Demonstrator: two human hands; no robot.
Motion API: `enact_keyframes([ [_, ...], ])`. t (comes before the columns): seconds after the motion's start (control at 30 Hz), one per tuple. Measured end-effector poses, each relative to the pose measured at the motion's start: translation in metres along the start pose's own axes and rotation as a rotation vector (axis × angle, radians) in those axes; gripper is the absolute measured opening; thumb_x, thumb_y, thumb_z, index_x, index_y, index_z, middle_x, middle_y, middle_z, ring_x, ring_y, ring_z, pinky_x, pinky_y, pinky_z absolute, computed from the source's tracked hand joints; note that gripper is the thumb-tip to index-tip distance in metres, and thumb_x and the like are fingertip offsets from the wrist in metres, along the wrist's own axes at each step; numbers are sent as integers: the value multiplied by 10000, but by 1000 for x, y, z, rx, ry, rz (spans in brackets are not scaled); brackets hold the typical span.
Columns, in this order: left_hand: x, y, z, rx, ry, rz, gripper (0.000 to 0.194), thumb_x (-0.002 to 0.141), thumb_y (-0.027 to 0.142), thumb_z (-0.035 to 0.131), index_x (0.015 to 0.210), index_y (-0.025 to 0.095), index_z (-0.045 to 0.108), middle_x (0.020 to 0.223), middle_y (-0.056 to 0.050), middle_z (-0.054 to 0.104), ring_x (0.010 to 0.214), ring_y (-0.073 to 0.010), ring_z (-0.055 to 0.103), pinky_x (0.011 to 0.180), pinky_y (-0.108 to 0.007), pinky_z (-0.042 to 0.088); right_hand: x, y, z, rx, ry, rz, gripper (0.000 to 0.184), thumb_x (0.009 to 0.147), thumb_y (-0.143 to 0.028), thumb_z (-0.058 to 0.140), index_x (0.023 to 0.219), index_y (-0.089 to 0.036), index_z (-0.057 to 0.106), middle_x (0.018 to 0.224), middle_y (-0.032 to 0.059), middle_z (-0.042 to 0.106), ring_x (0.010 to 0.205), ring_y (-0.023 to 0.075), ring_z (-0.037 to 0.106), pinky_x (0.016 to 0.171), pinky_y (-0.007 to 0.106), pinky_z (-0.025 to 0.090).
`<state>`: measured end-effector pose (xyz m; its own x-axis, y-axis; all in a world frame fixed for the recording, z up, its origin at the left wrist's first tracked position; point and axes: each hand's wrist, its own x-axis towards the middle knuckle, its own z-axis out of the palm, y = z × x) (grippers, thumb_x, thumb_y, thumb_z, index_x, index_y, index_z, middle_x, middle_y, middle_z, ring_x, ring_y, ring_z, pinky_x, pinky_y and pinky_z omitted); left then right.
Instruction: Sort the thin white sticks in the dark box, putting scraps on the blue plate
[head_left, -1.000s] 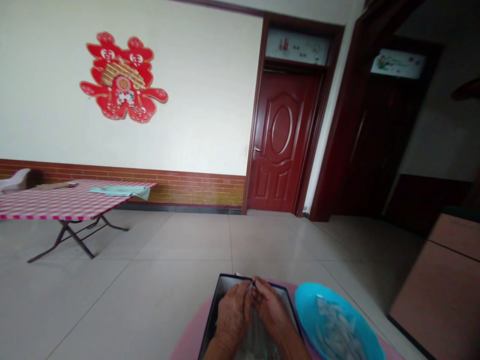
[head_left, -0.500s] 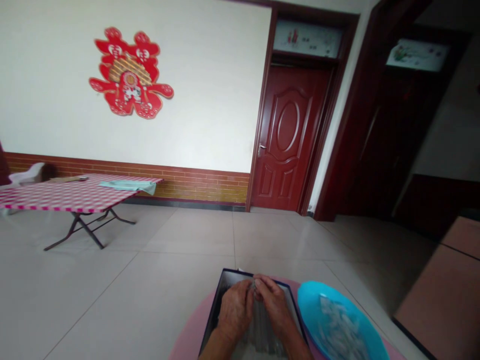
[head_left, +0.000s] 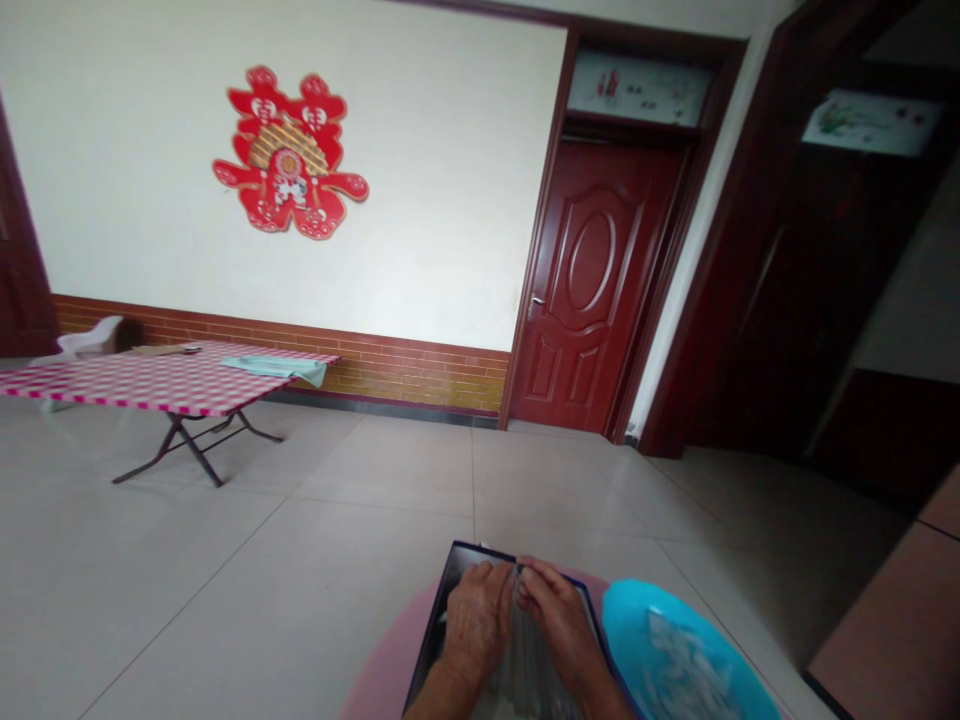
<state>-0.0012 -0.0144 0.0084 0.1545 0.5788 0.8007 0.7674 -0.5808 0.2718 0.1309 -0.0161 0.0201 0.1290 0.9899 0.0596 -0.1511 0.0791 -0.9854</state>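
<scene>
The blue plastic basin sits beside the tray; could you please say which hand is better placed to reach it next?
Probably the right hand: it is nearer the blue plastic basin, while the left hand is farther off, over the dark tray.

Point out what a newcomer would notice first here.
The red paper-cut decoration on the white wall at upper left catches the eye first, with the dark red door to its right. At the bottom, the left hand and right hand meet over a dark-edged tray on a round pink surface, beside a bright turquoise basin.
</scene>
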Motion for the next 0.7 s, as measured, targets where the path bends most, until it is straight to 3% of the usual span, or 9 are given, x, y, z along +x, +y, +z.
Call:
enact_keyframes([
  [0.2, 2, 2, -2, -13, -31, -17, 295, 937, 191, 358, 956, 203, 652, 748, -45, 668, 683, -203, 601, 660, -325, 482, -2, -7, 3, -180, 15, -74, 334, 711, -494, 650, 864, -204, 710, 777, 25, 686, 707, 196, 585, 689, 306, 492],
  [0.47, 0, 10, -4, -4, -153, -25, 262, 897, 151, 405, 939, 215, 655, 756, -29, 650, 700, -202, 564, 669, -316, 432, -1, -1, 3, -635, 152, -337, 336, 802, -495, 443, 713, -216, 609, 761, 75, 695, 736, 220, 612, 729, 309, 460],
  [0.7, -1, 9, 0, 22, -124, -9, 263, 890, 136, 400, 861, 210, 651, 698, -22, 631, 654, -193, 544, 642, -321, 403, 1, 5, 1, -720, 144, -379, 392, 832, -521, 399, 732, -225, 636, 859, 122, 725, 807, 233, 652, 772, 308, 474],
])
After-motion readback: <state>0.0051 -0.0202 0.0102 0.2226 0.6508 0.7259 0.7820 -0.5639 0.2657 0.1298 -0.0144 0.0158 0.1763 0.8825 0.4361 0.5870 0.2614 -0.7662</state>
